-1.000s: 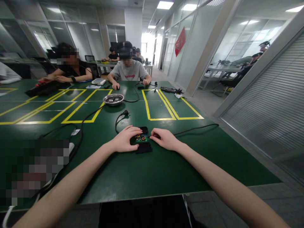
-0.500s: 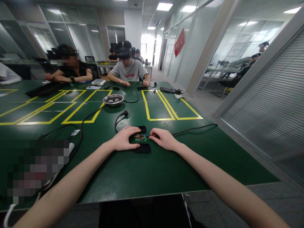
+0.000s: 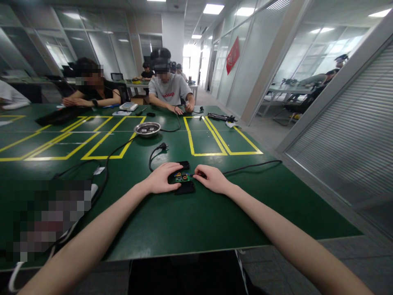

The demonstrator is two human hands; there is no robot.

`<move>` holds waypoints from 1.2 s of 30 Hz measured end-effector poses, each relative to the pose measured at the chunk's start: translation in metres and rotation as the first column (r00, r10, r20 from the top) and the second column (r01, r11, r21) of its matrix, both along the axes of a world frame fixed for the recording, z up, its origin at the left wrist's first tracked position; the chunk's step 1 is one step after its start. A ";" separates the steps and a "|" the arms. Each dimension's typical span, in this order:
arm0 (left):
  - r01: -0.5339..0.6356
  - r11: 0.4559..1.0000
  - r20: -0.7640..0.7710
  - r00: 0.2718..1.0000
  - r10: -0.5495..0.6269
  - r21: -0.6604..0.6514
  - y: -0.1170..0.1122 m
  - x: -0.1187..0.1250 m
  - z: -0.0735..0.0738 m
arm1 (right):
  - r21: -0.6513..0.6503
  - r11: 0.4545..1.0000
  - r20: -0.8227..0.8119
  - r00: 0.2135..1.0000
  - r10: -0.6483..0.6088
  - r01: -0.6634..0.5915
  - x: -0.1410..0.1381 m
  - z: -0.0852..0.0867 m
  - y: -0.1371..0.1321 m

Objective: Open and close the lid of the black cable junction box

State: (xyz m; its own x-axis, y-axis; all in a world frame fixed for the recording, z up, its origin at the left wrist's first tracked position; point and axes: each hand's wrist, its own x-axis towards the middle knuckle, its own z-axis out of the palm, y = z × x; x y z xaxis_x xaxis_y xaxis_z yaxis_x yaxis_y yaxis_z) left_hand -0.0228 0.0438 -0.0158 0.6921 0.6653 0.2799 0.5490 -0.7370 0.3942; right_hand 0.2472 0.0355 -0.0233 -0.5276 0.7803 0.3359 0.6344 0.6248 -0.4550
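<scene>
A small green circuit board (image 3: pixel 181 177) with orange parts lies on the green table (image 3: pixel 190 221) between two black casing halves, one behind it (image 3: pixel 184 165) and one in front (image 3: pixel 185 188). My left hand (image 3: pixel 162 178) rests on the board's left side, fingers curled over its edge and the front casing. My right hand (image 3: pixel 211 178) pinches the black cable (image 3: pixel 254 166) where it meets the board's right end.
A black cord with a plug (image 3: pixel 162 146) lies behind my hands. A metal bowl (image 3: pixel 147 128) holds small parts farther back. Yellow tape outlines (image 3: pixel 211 139) mark the table. Two people sit at the far edge. Black cables (image 3: pixel 104 172) run at left.
The front black casing half has slid up against the circuit board under my left hand. My hands have stayed almost in place.
</scene>
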 end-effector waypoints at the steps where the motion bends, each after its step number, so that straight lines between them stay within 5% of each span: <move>1: 0.003 1.000 0.000 1.000 -0.003 0.000 0.000 0.000 0.000 | -0.001 1.000 -0.002 1.000 0.002 -0.002 0.000 0.000 0.000; 36: 0.013 0.998 0.062 0.998 -0.018 0.066 0.007 -0.002 -0.002 | -0.047 0.998 0.000 0.999 -0.049 0.049 -0.004 0.002 0.002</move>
